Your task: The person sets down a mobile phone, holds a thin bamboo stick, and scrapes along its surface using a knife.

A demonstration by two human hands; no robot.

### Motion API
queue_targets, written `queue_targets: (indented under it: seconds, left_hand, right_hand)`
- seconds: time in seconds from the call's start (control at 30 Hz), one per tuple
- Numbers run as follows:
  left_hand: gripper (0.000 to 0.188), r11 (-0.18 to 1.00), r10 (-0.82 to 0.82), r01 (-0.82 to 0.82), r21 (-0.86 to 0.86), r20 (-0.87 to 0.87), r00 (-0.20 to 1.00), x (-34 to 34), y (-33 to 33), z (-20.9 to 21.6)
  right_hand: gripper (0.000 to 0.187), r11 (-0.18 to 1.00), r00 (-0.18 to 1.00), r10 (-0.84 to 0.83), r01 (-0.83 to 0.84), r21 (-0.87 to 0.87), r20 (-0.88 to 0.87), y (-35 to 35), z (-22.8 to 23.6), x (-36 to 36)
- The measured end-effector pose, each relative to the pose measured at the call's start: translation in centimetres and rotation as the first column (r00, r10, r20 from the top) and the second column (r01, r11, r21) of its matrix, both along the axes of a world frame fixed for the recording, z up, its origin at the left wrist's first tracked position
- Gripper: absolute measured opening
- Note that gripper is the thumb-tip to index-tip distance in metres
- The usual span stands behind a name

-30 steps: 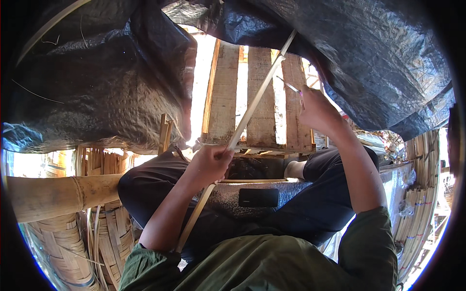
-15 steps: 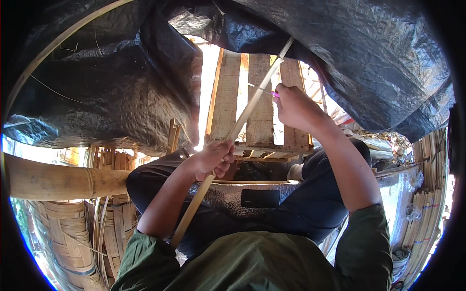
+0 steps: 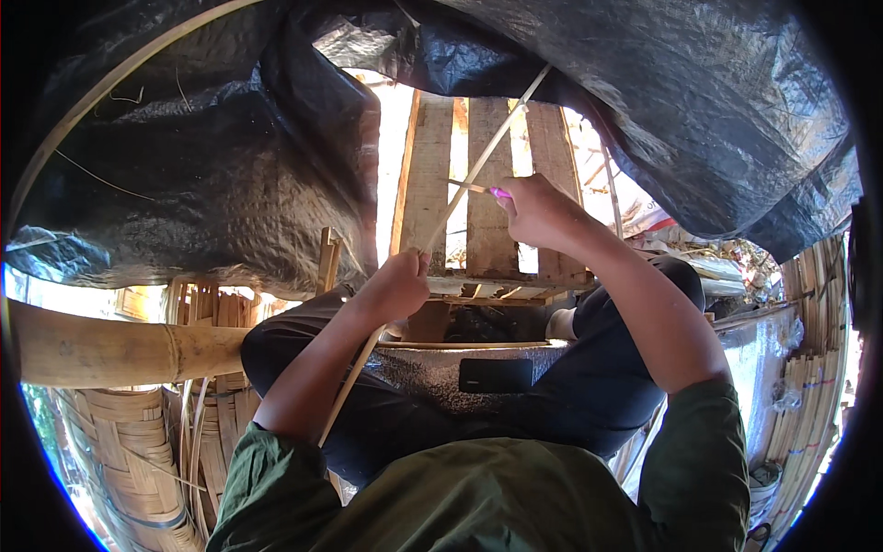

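A long, pale bamboo strip [image 3: 498, 140] runs slantwise from the far middle down past my left thigh. My left hand [image 3: 394, 291] is closed around it above my lap, back of the hand up. Farther out, my right hand [image 3: 543, 213] grips a small knife [image 3: 499, 193] by its pink-purple handle. The thin blade points left and crosses the strip, seemingly touching it. Part of the handle is hidden in my fingers, and my left palm cannot be seen.
A slatted wooden platform [image 3: 494, 212] lies ahead, under hanging black plastic sheeting [image 3: 202, 175]. A thick bamboo pole [image 3: 120, 345] juts in at left above woven bamboo baskets [image 3: 124, 451]. A dark flat rectangular object [image 3: 496, 375] lies between my thighs; bundled bamboo slats [image 3: 802, 414] stand at right.
My right hand and the knife have come nearer and left along the strip. My left hand has rolled over, and the strip has turned to show a narrower side.
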State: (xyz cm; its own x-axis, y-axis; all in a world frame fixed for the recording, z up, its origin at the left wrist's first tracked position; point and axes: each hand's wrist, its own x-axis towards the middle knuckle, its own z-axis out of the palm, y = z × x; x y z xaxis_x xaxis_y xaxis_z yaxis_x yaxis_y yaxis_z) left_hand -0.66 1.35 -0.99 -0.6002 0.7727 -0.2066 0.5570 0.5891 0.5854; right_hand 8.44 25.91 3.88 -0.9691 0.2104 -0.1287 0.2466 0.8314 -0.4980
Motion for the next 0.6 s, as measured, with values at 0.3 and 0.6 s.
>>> queue_targets:
  seconds: [0.3, 0.6]
  left_hand:
    - [0.023, 0.987, 0.059, -0.047, 0.154, -0.072, 0.996, 2.2, 0.1, -1.4]
    - [0.022, 0.992, 0.021, -0.004, 0.13, -0.132, 0.991, 2.8, -0.7, -1.6]
  right_hand:
    - [0.03, 0.996, 0.992, 0.078, -0.074, 0.047, -0.103, -4.2, -3.8, -1.5]
    - [0.021, 0.925, 0.95, 0.29, -0.246, 0.291, -0.119, -6.3, -3.6, -1.2]
